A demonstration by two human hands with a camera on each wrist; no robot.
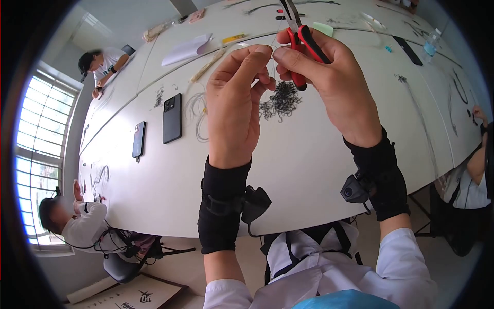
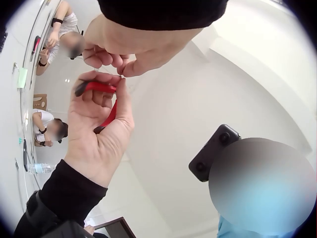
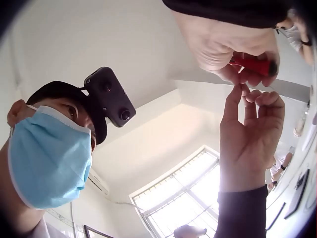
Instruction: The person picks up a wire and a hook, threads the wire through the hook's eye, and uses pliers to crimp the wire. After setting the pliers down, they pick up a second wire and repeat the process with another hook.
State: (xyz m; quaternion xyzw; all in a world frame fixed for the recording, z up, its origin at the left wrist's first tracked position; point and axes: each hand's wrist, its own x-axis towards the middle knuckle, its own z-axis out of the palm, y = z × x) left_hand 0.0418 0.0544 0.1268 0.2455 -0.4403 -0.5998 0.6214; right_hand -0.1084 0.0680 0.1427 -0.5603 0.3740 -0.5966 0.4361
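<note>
My right hand (image 1: 342,82) grips pliers (image 1: 314,44) with red and black handles, their metal jaws pointing away from me. The thumb and forefinger of that hand meet those of my left hand (image 1: 234,98) over the table. Between the fingertips of my left hand is a thin, pale line (image 1: 273,69); whatever else they pinch is too small to tell. Below the hands lies a heap of small, dark, hook-like metal pieces (image 1: 280,101). The red handles (image 2: 101,88) show within the right palm in the left wrist view.
Left of the hands, coiled clear line (image 1: 196,116), a large black phone (image 1: 172,119) and a smaller phone (image 1: 138,139) lie on the white table (image 1: 309,180). Paper (image 1: 186,49) and a water bottle (image 1: 431,45) are farther back. Other people sit around the table.
</note>
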